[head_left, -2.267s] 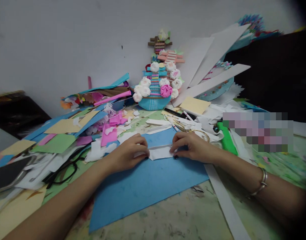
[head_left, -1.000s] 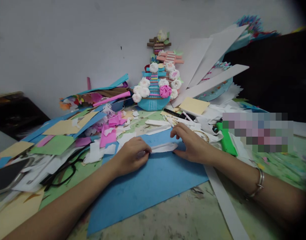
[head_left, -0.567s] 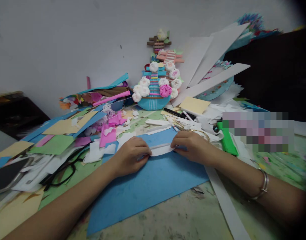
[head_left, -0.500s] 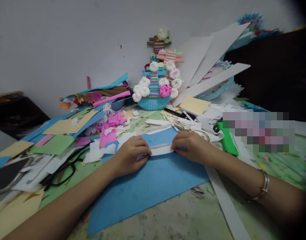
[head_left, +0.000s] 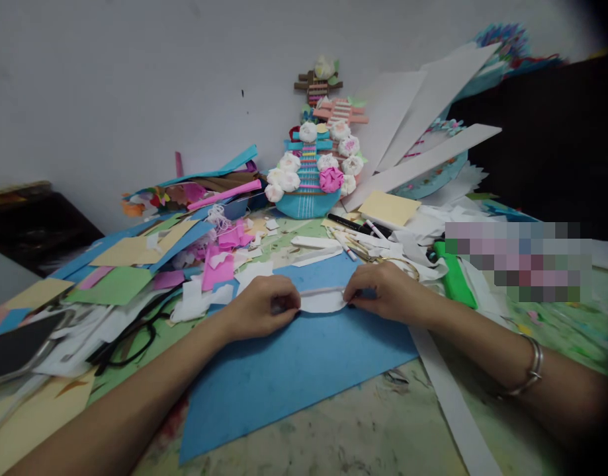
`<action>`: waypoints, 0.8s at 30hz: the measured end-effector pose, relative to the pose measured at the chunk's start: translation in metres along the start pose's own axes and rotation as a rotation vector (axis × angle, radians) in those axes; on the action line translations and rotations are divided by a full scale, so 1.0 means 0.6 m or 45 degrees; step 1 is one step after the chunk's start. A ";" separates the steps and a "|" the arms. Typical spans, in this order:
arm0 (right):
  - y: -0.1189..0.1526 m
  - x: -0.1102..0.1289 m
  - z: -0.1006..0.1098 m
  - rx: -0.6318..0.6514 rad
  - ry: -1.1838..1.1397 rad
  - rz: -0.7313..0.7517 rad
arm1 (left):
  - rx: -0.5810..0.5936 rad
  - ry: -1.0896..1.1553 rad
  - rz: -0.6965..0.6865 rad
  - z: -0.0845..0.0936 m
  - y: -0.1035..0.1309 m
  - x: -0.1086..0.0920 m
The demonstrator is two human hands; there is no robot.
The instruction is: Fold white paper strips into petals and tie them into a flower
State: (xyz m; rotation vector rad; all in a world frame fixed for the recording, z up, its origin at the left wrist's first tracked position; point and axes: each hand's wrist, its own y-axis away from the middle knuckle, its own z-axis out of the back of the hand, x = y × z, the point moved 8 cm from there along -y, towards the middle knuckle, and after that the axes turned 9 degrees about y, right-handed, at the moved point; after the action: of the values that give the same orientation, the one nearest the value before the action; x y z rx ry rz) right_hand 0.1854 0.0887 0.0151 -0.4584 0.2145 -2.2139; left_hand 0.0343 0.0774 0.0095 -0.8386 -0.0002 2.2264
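Observation:
A small strip of white paper [head_left: 322, 302] is stretched between my two hands, low over a blue sheet [head_left: 284, 377]. Its left end is pinched by my left hand [head_left: 264, 305], thumb against fingertips. My right hand [head_left: 386, 294] grips the right end in the same way. The strip's far edge looks folded or rolled, and its near edge bows downward. Beyond my hands, folded white paper pieces [head_left: 316, 250] lie at the blue sheet's far edge.
Paper scraps, a green sheet [head_left: 112, 285], black glasses [head_left: 135, 344] and a phone [head_left: 20, 344] lie on the left. A blue lute-shaped craft [head_left: 308, 195] with paper flowers stands against the wall. Pens [head_left: 350, 223], a green roll [head_left: 455, 274] and a white strip [head_left: 455, 400] are on the right.
The white strip's near edge has turned further down, showing more of its face. Both hands keep hold of its ends, and the view has shifted slightly.

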 end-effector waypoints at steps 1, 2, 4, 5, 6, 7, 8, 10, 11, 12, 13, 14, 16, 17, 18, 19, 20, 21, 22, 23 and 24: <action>0.000 -0.002 -0.001 0.009 -0.009 -0.017 | 0.007 0.021 0.022 0.000 -0.001 0.004; -0.001 -0.003 -0.003 0.020 -0.020 -0.031 | 0.013 0.039 0.040 -0.001 -0.001 0.006; -0.001 -0.005 -0.005 0.041 -0.044 -0.047 | 0.025 0.063 0.052 -0.002 -0.002 0.008; -0.002 -0.005 -0.006 0.048 -0.057 -0.051 | 0.032 0.068 0.050 -0.003 -0.003 0.008; -0.002 -0.006 -0.006 0.056 -0.070 -0.056 | 0.037 0.071 0.048 -0.004 -0.003 0.007; -0.002 -0.007 -0.007 0.064 -0.079 -0.064 | 0.037 0.072 0.050 -0.004 -0.003 0.007; -0.002 -0.008 -0.008 0.072 -0.085 -0.078 | 0.035 0.076 0.057 -0.005 -0.004 0.007; -0.002 -0.012 -0.010 0.085 -0.091 -0.119 | 0.029 0.085 0.080 -0.005 -0.004 0.009; -0.002 -0.014 -0.011 0.093 -0.093 -0.136 | 0.028 0.090 0.095 -0.005 -0.004 0.010; -0.002 -0.015 -0.012 0.099 -0.093 -0.151 | 0.030 0.095 0.111 -0.006 -0.004 0.011; -0.002 -0.016 -0.013 0.105 -0.095 -0.161 | 0.034 0.099 0.124 -0.007 -0.004 0.012; -0.002 -0.016 -0.015 0.111 -0.097 -0.169 | 0.041 0.104 0.135 -0.008 -0.003 0.013; -0.003 -0.018 -0.017 0.118 -0.095 -0.184 | 0.052 0.111 0.150 -0.009 -0.003 0.013; -0.003 -0.018 -0.018 0.117 -0.095 -0.190 | 0.056 0.112 0.155 -0.009 -0.003 0.013; -0.003 -0.018 -0.018 0.112 -0.095 -0.199 | 0.060 0.112 0.158 -0.009 -0.003 0.013; -0.003 -0.018 -0.019 0.105 -0.097 -0.210 | 0.061 0.111 0.159 -0.009 -0.004 0.012; -0.003 -0.019 -0.019 0.097 -0.099 -0.225 | 0.061 0.108 0.159 -0.009 -0.004 0.011; -0.003 -0.019 -0.019 0.088 -0.100 -0.240 | 0.059 0.104 0.158 -0.009 -0.005 0.010; -0.004 -0.019 -0.019 0.078 -0.102 -0.255 | 0.058 0.099 0.157 -0.010 -0.005 0.009; -0.004 -0.019 -0.019 0.069 -0.105 -0.271 | 0.056 0.094 0.155 -0.010 -0.006 0.008; -0.004 -0.019 -0.019 0.061 -0.107 -0.286 | 0.053 0.088 0.156 -0.011 -0.007 0.007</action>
State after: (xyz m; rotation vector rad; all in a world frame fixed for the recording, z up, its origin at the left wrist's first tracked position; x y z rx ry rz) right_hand 0.1859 0.0989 0.0025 -0.5711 0.0670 -2.4069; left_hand 0.0384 0.0814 0.0028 -0.9139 0.1329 2.3017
